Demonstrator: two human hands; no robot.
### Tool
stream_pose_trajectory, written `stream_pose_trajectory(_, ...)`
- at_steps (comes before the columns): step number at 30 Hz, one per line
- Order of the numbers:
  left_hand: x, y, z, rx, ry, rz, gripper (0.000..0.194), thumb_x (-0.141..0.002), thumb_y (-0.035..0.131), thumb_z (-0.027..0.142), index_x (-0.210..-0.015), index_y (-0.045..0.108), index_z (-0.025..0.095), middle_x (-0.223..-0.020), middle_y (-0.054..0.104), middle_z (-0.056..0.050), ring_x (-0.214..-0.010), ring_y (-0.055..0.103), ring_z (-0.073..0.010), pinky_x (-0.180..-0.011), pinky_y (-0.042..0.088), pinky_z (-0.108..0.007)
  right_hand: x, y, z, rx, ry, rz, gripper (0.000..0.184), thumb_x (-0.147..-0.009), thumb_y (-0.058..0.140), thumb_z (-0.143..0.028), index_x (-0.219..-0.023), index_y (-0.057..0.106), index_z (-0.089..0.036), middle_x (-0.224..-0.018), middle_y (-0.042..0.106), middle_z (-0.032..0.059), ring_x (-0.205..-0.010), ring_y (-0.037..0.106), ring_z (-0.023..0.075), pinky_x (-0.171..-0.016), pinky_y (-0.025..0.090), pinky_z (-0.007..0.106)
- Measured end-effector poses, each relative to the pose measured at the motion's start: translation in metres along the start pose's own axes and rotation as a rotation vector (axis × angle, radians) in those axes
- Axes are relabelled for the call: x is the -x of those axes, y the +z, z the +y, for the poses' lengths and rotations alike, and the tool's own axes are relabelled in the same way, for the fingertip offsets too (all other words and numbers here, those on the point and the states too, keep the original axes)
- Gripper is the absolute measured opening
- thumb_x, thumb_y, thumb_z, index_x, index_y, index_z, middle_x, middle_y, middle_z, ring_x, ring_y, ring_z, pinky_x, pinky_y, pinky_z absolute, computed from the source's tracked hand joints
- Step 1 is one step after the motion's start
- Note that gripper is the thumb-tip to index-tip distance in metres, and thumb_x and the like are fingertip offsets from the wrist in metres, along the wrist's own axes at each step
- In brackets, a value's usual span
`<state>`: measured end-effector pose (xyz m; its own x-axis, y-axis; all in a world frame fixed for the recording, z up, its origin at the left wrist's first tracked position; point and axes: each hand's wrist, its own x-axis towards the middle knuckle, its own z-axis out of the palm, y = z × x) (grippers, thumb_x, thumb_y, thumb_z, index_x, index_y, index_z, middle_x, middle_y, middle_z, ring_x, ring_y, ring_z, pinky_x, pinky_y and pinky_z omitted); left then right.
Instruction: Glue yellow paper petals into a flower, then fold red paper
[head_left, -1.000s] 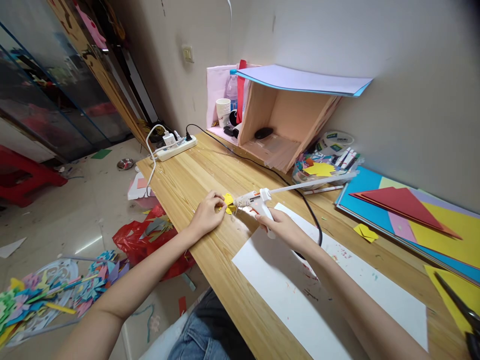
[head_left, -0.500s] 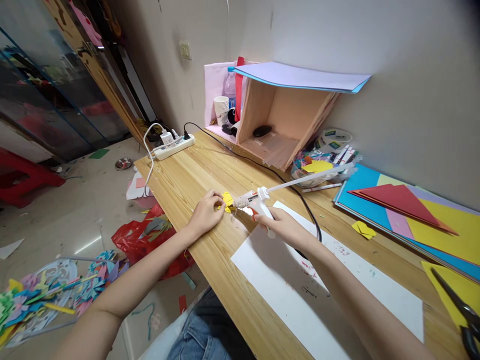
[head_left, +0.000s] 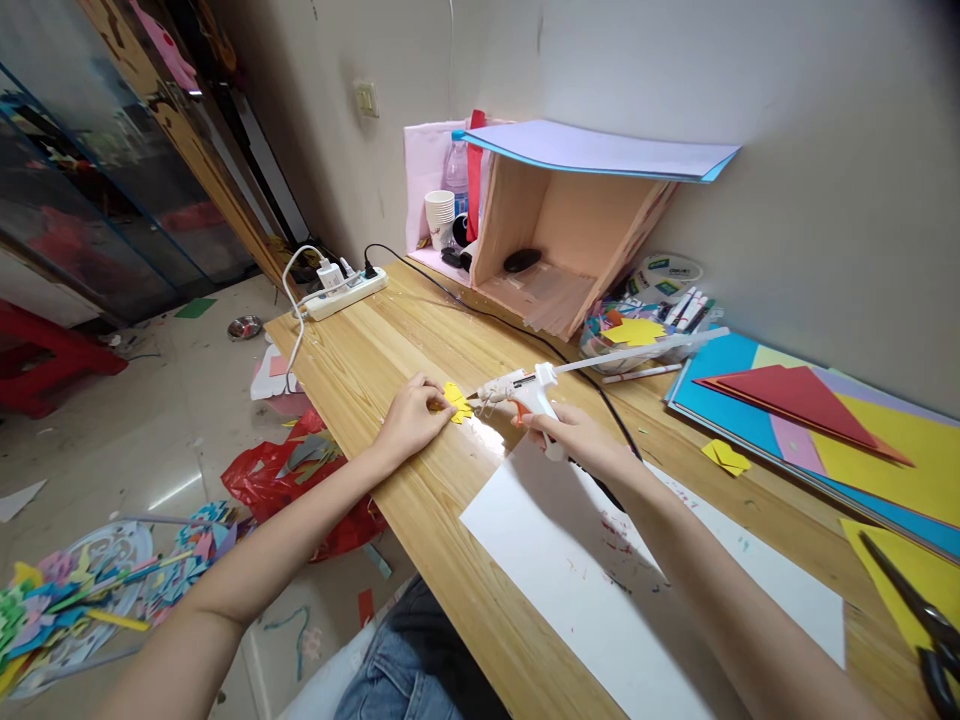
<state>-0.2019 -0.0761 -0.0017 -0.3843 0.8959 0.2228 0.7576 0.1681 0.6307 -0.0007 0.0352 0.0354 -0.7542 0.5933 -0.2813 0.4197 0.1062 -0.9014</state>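
Observation:
A small folded piece of yellow paper point(head_left: 457, 402) is pinched by the fingertips of my left hand point(head_left: 417, 418), just above the wooden table. My right hand point(head_left: 564, 432) grips a white hot glue gun point(head_left: 537, 388) by its handle. The gun's nozzle points left, close to the yellow paper's right edge; I cannot tell whether they touch. A long glue stick point(head_left: 645, 350) sticks out of the gun's back. Beneath my right forearm lies a white sheet of paper point(head_left: 540, 560) with coloured marks.
A black cable point(head_left: 495, 318) crosses the table point(head_left: 360, 350) from a power strip point(head_left: 349, 292). Cardboard box point(head_left: 592, 220) stands at the back. Coloured paper point(head_left: 720, 370), another folded yellow piece point(head_left: 726, 458) and scissors point(head_left: 911, 600) lie right. A red bag point(head_left: 262, 480) sits below the left edge.
My right hand has drawn the glue gun a little to the right, away from the yellow paper, which now shows more. My left hand has stayed almost in place.

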Motion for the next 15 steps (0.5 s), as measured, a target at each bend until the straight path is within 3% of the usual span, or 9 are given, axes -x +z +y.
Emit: stream_pose_trajectory(15,-0.016,-0.003,0.002,-0.054,-0.103,-0.096,0.011,-0.064,0.063,0.026,-0.057,0.06,0.018,-0.075,0.053,-0.003,-0.075,0.054,-0.018,-0.07,0.045,-0.032,-0.003,-0.002,0.002,-0.053,0.02,0.215,0.027,-0.071,0.049,-0.042,-0.06,0.048,-0.017,-0.059,0.05,-0.0006,-0.054,0.044,0.0119,-0.052,0.03,0.024)
